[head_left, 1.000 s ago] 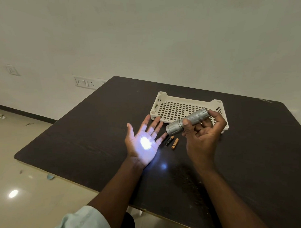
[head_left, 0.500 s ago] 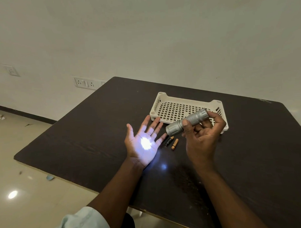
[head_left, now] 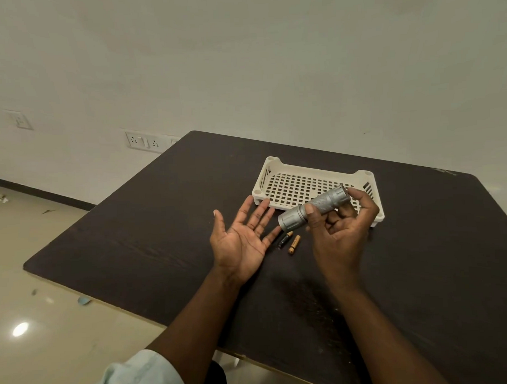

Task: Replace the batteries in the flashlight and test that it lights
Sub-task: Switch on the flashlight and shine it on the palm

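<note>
The bright spot that lay on the palm of the left hand (head_left: pixel 242 244) half a second ago is gone; the silver flashlight (head_left: pixel 313 208) has gone dark, so I'd judge the light test passed and the torch was just switched off. The right hand (head_left: pixel 341 229) grips the flashlight above the desk (head_left: pixel 150 241), thumb across the barrel and a fingertip at the tail cap, the lens aimed at the left hand, which stays flat and open, palm up, holding nothing. Two small batteries (head_left: pixel 290 241), probably the old ones, lie on the desk between the hands. Behind them the cream slotted tray (head_left: pixel 277 179) sits with nothing in it that I can see.
</note>
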